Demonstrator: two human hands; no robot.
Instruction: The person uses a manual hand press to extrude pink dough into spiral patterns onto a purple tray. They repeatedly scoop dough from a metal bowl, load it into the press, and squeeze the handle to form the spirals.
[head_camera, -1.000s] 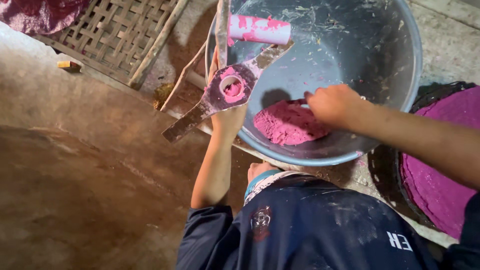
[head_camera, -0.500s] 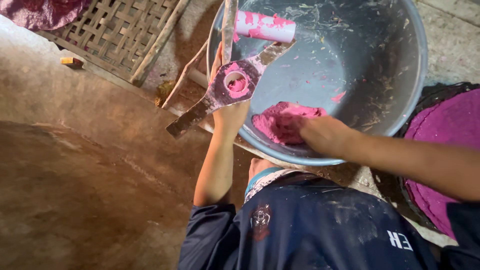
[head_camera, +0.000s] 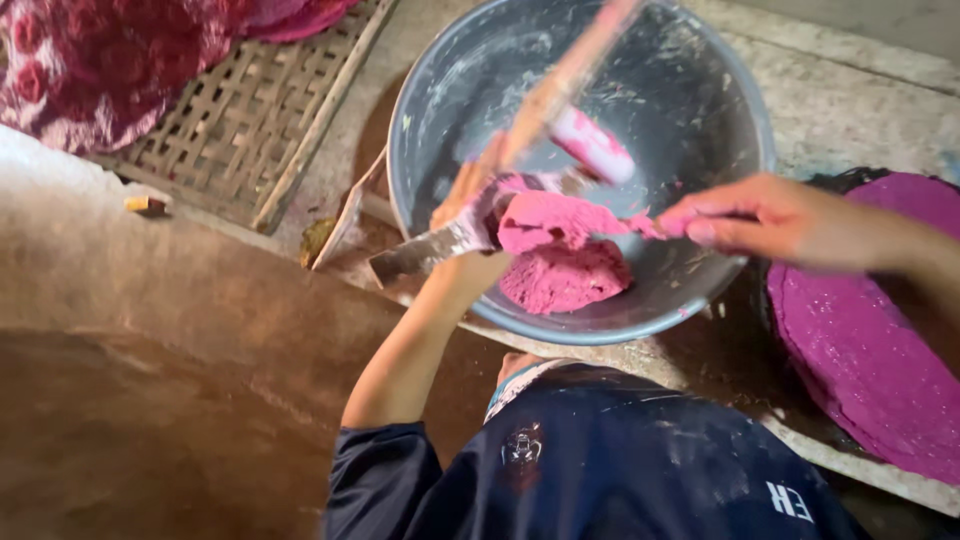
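Left hand (head_camera: 462, 215) gripping a wooden press (head_camera: 470, 225) over a metal bowl (head_camera: 720, 110), right hand (head_camera: 760, 215) pressing pink dough (head_camera: 555, 225) onto it

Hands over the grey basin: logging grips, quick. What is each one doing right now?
Left hand: closed around the press tool over the basin.
Right hand: fingers pinched on pink dough at the tool.

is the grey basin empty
No, a lump of pink dough lies at the bottom of the grey basin.
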